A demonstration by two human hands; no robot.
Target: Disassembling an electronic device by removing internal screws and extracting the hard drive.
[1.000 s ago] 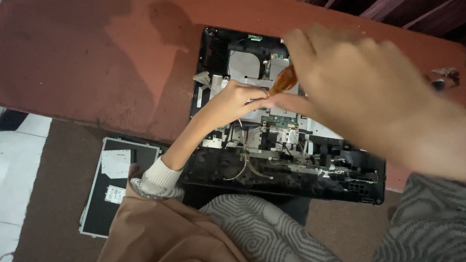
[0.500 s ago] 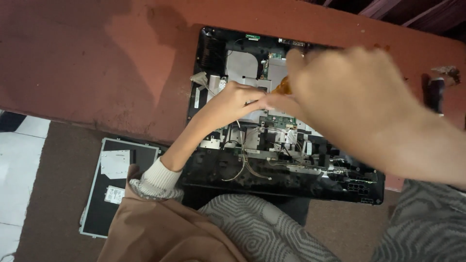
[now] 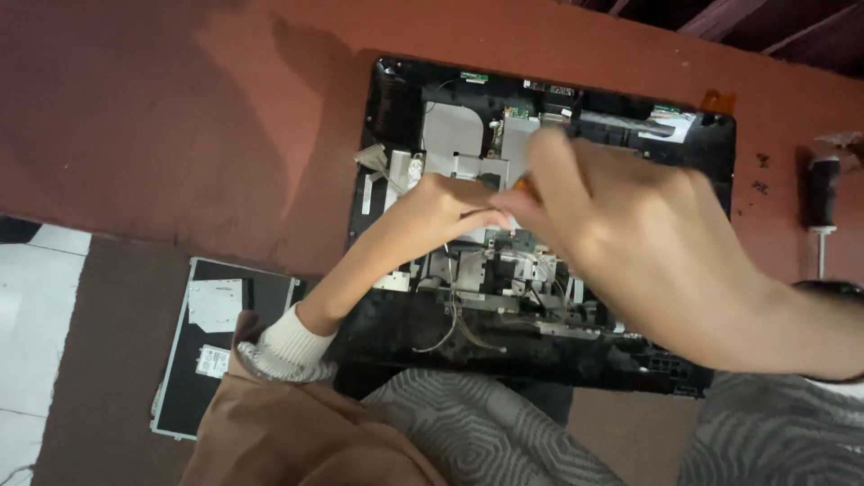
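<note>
An opened black laptop chassis (image 3: 396,99) lies on a reddish-brown table (image 3: 180,117), its metal plates, circuit boards and loose wires exposed. My left hand (image 3: 441,211) reaches into the middle of the chassis, fingers drawn together on the board. What they pinch is hidden. My right hand (image 3: 630,243) is closed over an orange-handled tool (image 3: 523,185); only a sliver of the handle shows at my fingertips. The two hands meet over the centre of the board, and the tool's tip is hidden.
A black-handled screwdriver (image 3: 821,202) lies on the table to the right of the chassis. A flat black panel with white stickers (image 3: 216,342) rests on the brown floor mat below the table edge. My lap, in grey patterned cloth (image 3: 486,432), is under the chassis's near edge.
My right hand has shifted down and a little left, closer to the left hand. The left hand and the chassis have stayed in place.
</note>
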